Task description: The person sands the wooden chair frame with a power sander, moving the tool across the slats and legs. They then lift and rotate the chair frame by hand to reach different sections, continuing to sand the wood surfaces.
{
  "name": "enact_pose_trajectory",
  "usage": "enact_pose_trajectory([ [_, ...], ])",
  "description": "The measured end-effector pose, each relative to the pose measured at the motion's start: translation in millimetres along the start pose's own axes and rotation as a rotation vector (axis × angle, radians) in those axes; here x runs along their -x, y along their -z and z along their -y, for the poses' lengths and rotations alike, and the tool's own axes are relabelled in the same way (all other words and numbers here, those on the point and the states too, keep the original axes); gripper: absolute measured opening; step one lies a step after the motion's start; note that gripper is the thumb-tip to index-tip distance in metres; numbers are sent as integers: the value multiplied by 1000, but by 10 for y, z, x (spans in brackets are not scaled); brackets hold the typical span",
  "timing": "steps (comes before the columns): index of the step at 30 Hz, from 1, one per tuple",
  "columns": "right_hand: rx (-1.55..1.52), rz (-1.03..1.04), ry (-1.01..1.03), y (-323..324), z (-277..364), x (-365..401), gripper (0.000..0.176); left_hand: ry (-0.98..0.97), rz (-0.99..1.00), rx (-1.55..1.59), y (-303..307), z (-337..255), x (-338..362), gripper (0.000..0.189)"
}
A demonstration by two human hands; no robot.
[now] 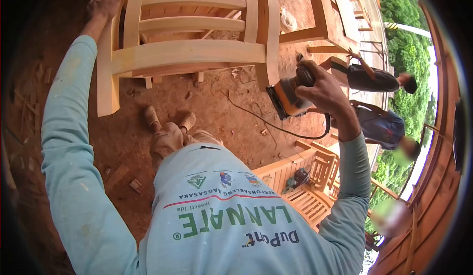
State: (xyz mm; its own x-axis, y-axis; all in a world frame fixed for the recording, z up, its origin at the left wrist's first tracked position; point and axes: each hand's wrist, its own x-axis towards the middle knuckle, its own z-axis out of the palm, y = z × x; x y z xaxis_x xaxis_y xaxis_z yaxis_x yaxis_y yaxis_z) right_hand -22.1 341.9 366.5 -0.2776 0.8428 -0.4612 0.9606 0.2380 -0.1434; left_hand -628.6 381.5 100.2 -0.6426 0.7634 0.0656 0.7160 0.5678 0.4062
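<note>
At the chair, which the left hand grips, the sander clutched in the right hand may gouge if its cord snags.

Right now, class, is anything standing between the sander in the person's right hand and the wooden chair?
Nothing visible does. The right hand holds the orange sander just beside a leg of the wooden chair. The black cord trails below, clear of that gap. The left hand holds the chair's other side.

Red dirt floor under wooden chair, scattered offcuts, cable.
</note>
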Motion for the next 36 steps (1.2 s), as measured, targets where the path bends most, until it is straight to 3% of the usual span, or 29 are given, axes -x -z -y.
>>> enact_pose_trajectory([
  [5,-20,-112,-93,-82,29,-246,77,-25,-8,-14,-74,57,-62,80],
  [7,-27,-167,-68,-116,25,-346,78,6,19,8,33,-35,47,87],
  [21,1,-558,13,-335,133,-717,80,-2,3,23,67,-70,85,78],
  [30,2,-105,-64,-136,132,-264,78,-6,15,84,76,-68,84,82],
  [36,1,-389,-44,-277,150,-430,80,34,39,72,102,-112,105,81],
])
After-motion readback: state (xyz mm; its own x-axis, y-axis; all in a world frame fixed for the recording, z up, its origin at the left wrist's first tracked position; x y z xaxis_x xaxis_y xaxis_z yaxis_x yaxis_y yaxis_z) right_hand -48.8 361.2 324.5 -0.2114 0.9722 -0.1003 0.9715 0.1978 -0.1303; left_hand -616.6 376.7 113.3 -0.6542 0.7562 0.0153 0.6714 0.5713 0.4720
